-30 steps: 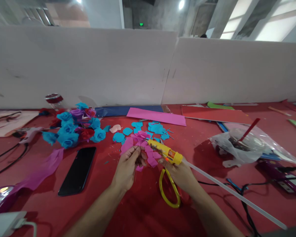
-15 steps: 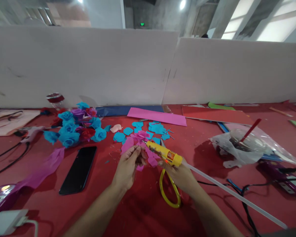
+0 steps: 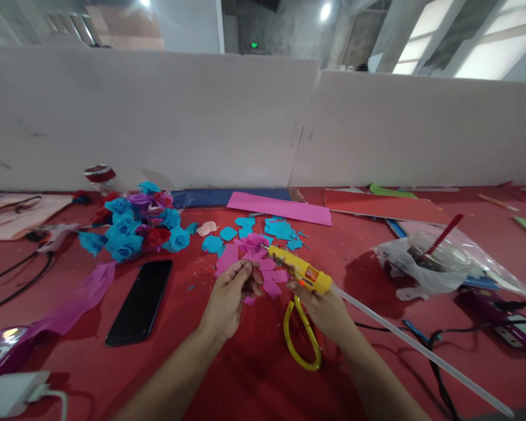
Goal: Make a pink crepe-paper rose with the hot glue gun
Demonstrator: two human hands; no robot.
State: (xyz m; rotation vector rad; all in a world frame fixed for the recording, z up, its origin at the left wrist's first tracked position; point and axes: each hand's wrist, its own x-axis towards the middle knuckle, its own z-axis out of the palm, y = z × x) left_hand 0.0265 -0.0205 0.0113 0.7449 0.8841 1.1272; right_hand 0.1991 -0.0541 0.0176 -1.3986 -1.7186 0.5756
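Note:
My right hand [image 3: 326,307] is closed around a yellow hot glue gun [image 3: 304,270]; a long whitish glue stick [image 3: 425,351] sticks out of its back. The gun's nozzle touches or nearly touches a pink paper flower [image 3: 252,243]. Pinched fingers of my left hand [image 3: 230,292] hold that flower from below; its stem is hidden. Loose pink paper petals [image 3: 272,275] lie around the fingertips, with blue paper petals [image 3: 280,228] behind them. Under my right hand rests a pair of scissors with a yellow handle [image 3: 301,345], its blades mostly covered.
To the left lie a bunch of paper flowers [image 3: 125,228] and a black phone [image 3: 140,303]. A cup in a plastic bag [image 3: 421,263] stands to the right, near black cables [image 3: 438,374]. Pink paper [image 3: 280,209] and red sheets [image 3: 381,206] lie before a white partition [image 3: 179,117].
My right hand has drawn the glue gun slightly to the right, so its nozzle sits further from my left fingers. The left hand stays nearly in place.

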